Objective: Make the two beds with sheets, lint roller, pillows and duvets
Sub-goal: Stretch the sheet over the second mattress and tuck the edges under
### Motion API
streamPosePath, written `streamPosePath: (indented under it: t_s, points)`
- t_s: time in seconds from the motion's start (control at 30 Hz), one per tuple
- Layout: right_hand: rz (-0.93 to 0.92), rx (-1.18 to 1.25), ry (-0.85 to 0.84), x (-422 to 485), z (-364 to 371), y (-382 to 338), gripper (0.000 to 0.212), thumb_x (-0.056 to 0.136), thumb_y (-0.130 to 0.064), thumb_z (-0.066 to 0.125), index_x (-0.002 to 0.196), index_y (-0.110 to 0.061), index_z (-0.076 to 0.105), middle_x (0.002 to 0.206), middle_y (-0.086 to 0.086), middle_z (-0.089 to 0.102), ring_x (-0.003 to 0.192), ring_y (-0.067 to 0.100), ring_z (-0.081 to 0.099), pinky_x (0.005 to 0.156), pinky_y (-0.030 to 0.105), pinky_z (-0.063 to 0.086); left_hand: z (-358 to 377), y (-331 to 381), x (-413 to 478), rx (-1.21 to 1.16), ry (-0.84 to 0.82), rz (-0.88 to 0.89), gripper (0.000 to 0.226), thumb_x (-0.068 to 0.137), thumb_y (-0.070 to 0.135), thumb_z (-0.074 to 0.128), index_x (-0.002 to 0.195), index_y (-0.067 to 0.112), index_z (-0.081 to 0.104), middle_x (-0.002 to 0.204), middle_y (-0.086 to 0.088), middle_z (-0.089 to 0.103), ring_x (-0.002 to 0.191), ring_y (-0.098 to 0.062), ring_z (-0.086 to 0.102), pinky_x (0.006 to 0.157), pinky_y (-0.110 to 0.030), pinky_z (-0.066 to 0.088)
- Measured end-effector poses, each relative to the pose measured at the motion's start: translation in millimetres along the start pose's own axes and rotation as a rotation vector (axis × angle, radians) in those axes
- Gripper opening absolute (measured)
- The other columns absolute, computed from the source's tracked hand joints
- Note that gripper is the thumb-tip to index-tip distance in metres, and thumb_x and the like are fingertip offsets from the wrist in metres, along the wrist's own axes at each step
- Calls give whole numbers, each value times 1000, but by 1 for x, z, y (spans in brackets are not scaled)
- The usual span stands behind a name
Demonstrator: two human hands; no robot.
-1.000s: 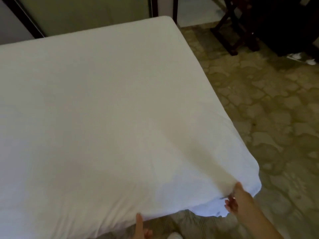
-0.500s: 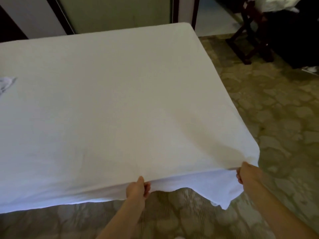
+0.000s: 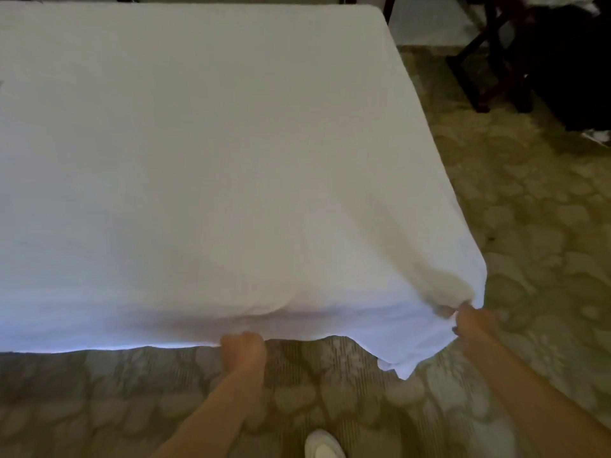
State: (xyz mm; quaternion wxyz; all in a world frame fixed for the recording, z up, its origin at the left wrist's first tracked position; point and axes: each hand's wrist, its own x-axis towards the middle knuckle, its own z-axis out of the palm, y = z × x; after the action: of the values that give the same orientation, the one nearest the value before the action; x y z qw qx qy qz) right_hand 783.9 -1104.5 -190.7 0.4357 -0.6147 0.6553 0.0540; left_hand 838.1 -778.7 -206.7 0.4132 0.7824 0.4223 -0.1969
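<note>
Sheet lies white and mostly smooth over the whole top of the bed. Its near edge is draped over the side facing the person, and a loose corner flap hangs toward the carpet. Left hand is clenched round the hem near the middle of that edge. Right hand pinches a bunch of fabric at the near right corner, where creases fan back across the top.

The step looks like drawing the sheet taut and tucking this corner. To do it well, I judge the pull should go evenly outward and down with both hands. That way the creases by the right corner flatten and the far side is not dragged off the mattress. The hanging flap should be folded flat against the side before it goes under, or it will lump. Tuck the stretch between the hands first, then the corner, one hand holding tension while the other pushes fabric beneath. A shallow bulge sits just above the left hand; smoothing it toward the edge before tucking would help. A shoe stands close below the flap, so mind not to tread on the cloth. No pillows, duvet or lint roller are in view, so the task seems early.
</note>
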Motion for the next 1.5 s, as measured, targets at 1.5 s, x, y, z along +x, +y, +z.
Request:
streamPosePath:
  t_s: [1.5]
  points:
    - [-1196, -1571, -568, -469, 430, 91, 46, 96, -29, 39, 140, -18, 39, 156, 19, 6, 145, 35, 8, 110, 38, 30, -420, -240, 180, 218, -279, 121, 25, 96, 23, 47, 116, 18, 61, 117, 5, 61, 116, -7, 53, 93, -20, 41]
